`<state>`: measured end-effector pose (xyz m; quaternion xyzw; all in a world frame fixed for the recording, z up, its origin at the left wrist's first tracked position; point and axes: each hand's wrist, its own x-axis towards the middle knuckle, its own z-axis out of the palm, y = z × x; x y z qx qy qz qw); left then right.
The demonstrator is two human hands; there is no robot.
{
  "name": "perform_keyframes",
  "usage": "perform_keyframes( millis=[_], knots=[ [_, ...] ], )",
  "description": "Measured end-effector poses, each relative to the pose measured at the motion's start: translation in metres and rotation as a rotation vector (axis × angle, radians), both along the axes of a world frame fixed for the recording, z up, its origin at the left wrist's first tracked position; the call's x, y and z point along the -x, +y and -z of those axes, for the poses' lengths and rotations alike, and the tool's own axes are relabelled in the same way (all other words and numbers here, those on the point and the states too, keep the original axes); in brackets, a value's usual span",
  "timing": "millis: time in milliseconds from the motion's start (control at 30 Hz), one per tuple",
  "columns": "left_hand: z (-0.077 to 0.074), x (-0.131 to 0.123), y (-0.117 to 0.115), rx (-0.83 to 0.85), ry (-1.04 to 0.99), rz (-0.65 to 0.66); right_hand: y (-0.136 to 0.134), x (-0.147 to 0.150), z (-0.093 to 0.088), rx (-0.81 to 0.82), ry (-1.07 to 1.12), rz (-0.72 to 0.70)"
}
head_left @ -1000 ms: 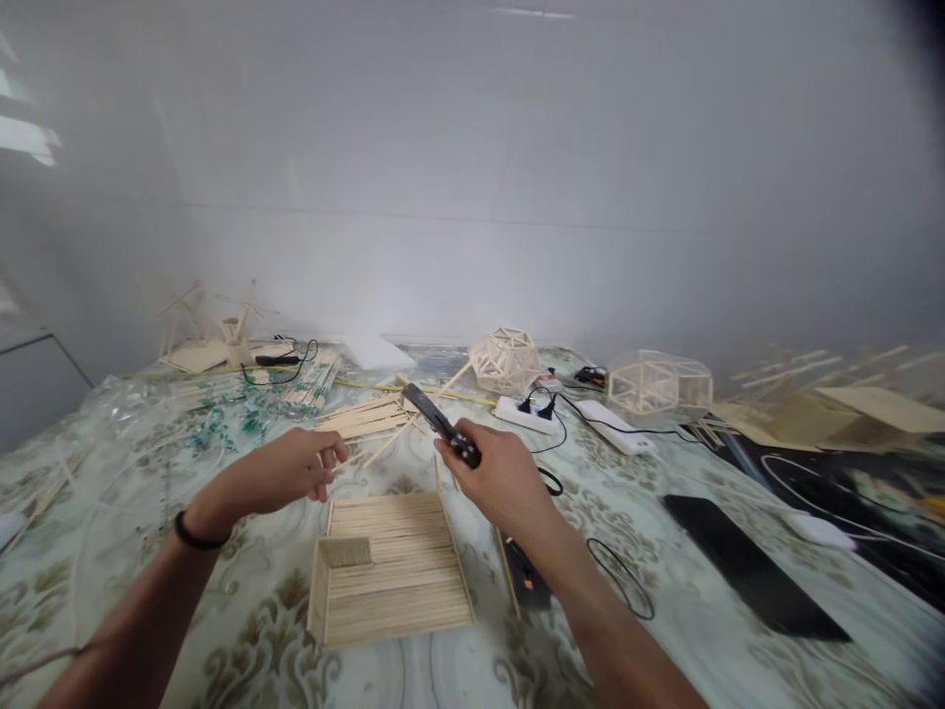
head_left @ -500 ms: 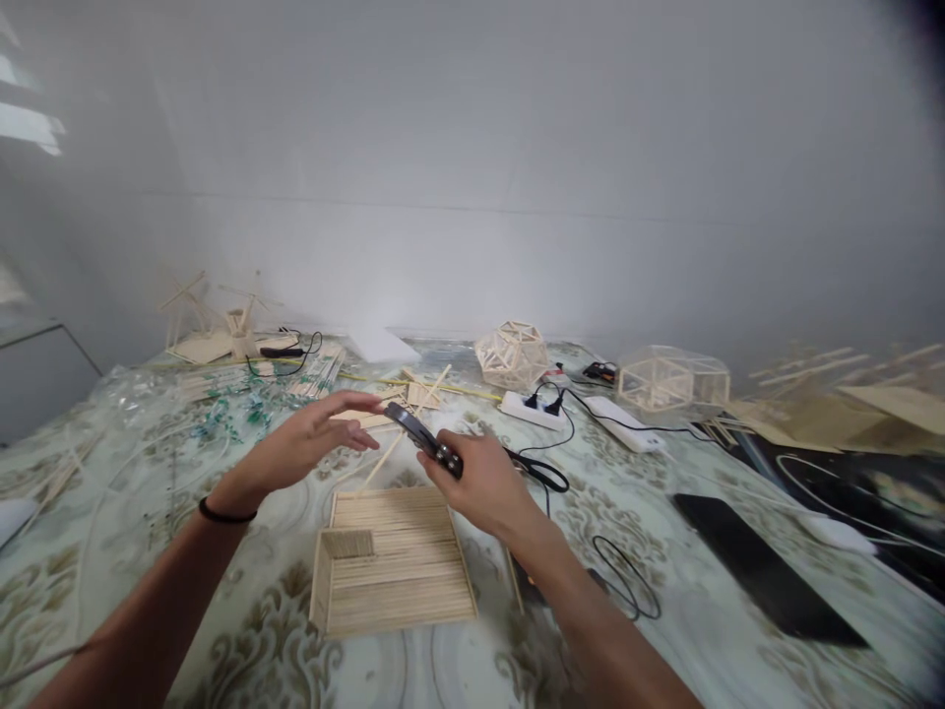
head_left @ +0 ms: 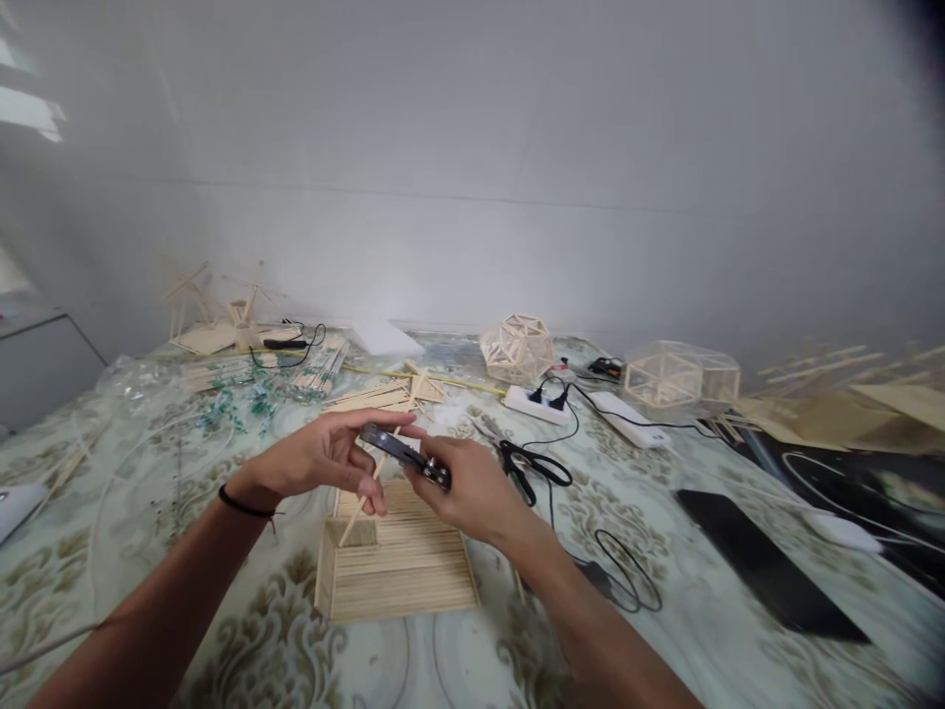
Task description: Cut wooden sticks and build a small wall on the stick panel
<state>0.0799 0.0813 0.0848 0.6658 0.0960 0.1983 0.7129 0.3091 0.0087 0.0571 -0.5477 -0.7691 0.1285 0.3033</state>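
Observation:
My left hand point(head_left: 325, 458) has its fingers curled round a thin wooden stick point(head_left: 352, 522), which slants up past the fingertips. My right hand point(head_left: 469, 483) grips a dark metal pliers-like tool point(head_left: 399, 448) with pivot bolts near the fingers. Its long head reaches left to my left hand and crosses the stick near its upper part; whether its jaws are closed on the stick I cannot tell. Just below both hands lies a model of glued wooden sticks point(head_left: 403, 571), a flat floor with low walls at its left corner.
Black-handled scissors point(head_left: 535, 468) lie right of my right hand. Further back are a power strip point(head_left: 537, 406), a stick polyhedron point(head_left: 517, 350), a second stick frame point(head_left: 683, 374) and bundled sticks point(head_left: 317, 369). A black phone-like slab point(head_left: 768, 561) lies at right, and cables cross the patterned tablecloth.
My left hand, earlier reaching with spread fingers, now holds a stick over the model. The tool has come slightly left and down, and the stick now crosses it.

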Motion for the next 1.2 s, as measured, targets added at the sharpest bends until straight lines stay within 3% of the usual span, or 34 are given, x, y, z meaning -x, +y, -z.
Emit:
perform_keyframes(
  millis=[300, 467, 600, 733, 867, 1000, 1200],
  knots=[
    [0.000, -0.001, -0.001, 0.008, -0.026, -0.004, 0.007, -0.001, 0.010, -0.092, 0.056, -0.023],
    [0.002, 0.003, 0.006, -0.003, -0.044, -0.073, 0.008, -0.006, 0.009, -0.147, 0.136, -0.030],
    [-0.003, 0.004, 0.003, -0.049, 0.023, -0.114, 0.006, -0.005, 0.003, -0.076, 0.454, 0.001],
    [-0.012, -0.002, -0.010, -0.094, 0.196, -0.040, 0.003, 0.001, -0.004, 0.092, 0.819, 0.056],
    [-0.014, -0.006, -0.015, -0.112, 0.244, -0.034, 0.002, 0.001, -0.011, 0.038, 1.011, 0.066],
    [-0.014, -0.007, -0.011, -0.094, 0.193, -0.190, -0.002, -0.002, -0.018, 0.000, 0.951, 0.149],
    [-0.011, -0.019, -0.015, -0.156, 0.267, -0.374, -0.007, 0.014, -0.019, 0.192, 0.707, 0.094]
  ],
)
